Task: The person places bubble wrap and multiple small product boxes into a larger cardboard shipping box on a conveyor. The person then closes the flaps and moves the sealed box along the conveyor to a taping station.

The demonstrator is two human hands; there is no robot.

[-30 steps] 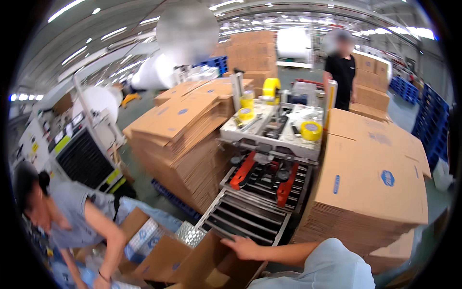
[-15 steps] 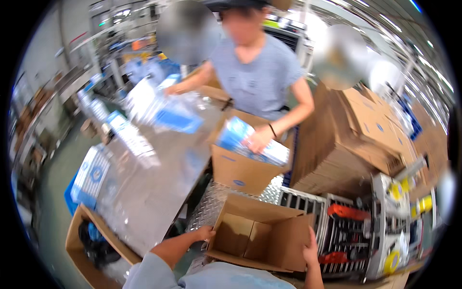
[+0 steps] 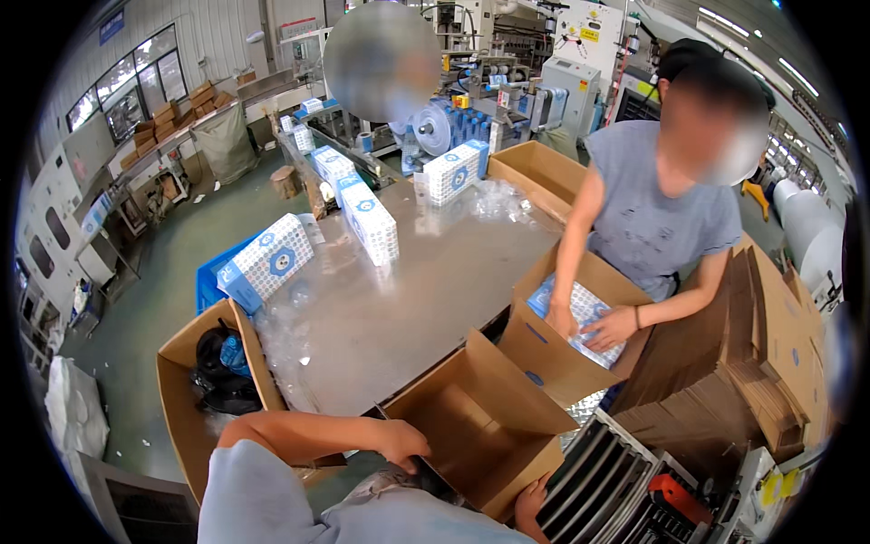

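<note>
An open cardboard box [image 3: 453, 412] with nothing inside stands in front of me, against the near edge of the metal table. My left hand [image 3: 403, 444] is closed on its near left edge. At its near right corner my right hand [image 3: 533, 497] grips the wall, fingers partly hidden by the cardboard. Just beyond, a co-worker's two hands [image 3: 594, 328] press on blue-and-white packs [image 3: 589, 308] inside a second cardboard box [image 3: 553, 358].
Blue-and-white packs [image 3: 370, 222] stand on the metal table [image 3: 408, 299]. At my left is a cardboard box [image 3: 172, 399] holding dark material. A stack of flattened cartons [image 3: 716, 363] rises at the right, with a roller conveyor [image 3: 598, 490] near me.
My view has swung left. The box in my hands now sits tilted against the table. The co-worker's far hand has left the plastic-wrapped packs, and both hands are in the second box.
</note>
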